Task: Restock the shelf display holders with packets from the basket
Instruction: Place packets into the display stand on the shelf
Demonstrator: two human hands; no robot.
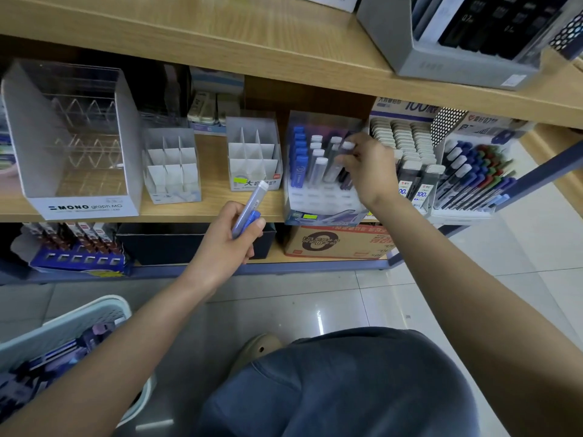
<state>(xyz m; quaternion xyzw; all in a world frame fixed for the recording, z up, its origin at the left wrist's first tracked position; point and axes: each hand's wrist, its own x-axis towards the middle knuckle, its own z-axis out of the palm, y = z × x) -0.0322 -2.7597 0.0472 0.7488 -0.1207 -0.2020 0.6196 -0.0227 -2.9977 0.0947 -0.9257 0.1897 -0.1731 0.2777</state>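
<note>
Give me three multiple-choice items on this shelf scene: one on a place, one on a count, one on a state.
1. Where is the basket?
A) on the floor at the person's left
B) on the top shelf
C) on the person's lap

2. How many empty white divided holders stand between the MONO box and the part-filled holder?
A) none
B) two
C) five

3. What is the left hand doing?
A) lying flat on the shelf
B) reaching into the basket
C) gripping a packet

Answers:
1 A: its rim shows low left, on the floor tiles.
2 B: two holders stand there, both showing bare dividers.
3 C: its fingers curl round a white-capped packet in front of the shelf edge.
</note>
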